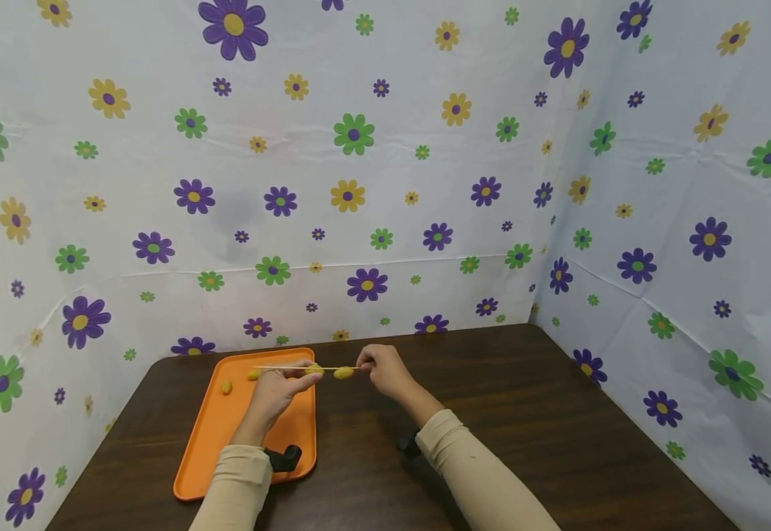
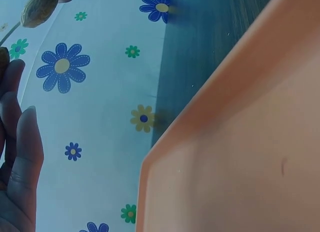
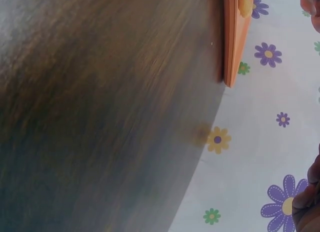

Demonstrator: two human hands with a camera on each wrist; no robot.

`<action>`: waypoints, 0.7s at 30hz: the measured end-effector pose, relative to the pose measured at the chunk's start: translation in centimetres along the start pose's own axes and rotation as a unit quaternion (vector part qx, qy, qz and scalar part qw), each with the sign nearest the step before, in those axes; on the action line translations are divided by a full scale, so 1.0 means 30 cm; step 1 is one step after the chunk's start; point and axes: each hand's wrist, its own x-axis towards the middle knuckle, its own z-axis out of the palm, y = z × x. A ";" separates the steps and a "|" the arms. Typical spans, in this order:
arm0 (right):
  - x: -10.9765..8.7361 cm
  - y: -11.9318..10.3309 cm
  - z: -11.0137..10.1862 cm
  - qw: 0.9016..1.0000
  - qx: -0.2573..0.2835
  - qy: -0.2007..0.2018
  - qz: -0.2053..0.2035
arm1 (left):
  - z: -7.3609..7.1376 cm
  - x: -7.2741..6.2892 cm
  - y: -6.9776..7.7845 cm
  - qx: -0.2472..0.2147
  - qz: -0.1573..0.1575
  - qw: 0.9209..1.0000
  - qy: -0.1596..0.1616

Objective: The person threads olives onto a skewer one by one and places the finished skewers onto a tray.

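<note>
Now your left hand (image 1: pixel 273 394), thumb and fingers closed up, pinches one yellow piece (image 1: pixel 315 369) above the orange tray (image 1: pixel 298 420)'s right edge. Right of the tray, your curled right hand (image 1: pixel 387 370) pinches the end of a thin stick (image 1: pixel 266 367) bearing a second yellow piece (image 1: pixel 343 373). Two loose yellow pieces (image 1: pixel 226 387) lie in the tray.

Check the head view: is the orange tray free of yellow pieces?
No, a yellow piece lies on the orange tray, left of the left hand.
</note>
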 end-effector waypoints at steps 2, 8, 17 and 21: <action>0.000 -0.002 0.000 1.000 0.001 -0.001 0.002 | 0.000 0.000 0.001 0.002 0.004 1.000 0.001; 0.000 -0.006 0.003 1.000 0.002 -0.001 -0.003 | 0.002 -0.003 0.006 0.005 0.009 1.000 0.002; 0.001 -0.011 0.008 1.000 0.002 -0.003 -0.001 | 0.008 -0.006 0.010 0.004 0.000 1.000 0.005; 0.003 -0.012 0.011 1.000 0.008 -0.001 0.006 | 0.012 -0.001 0.008 0.005 0.001 1.000 0.005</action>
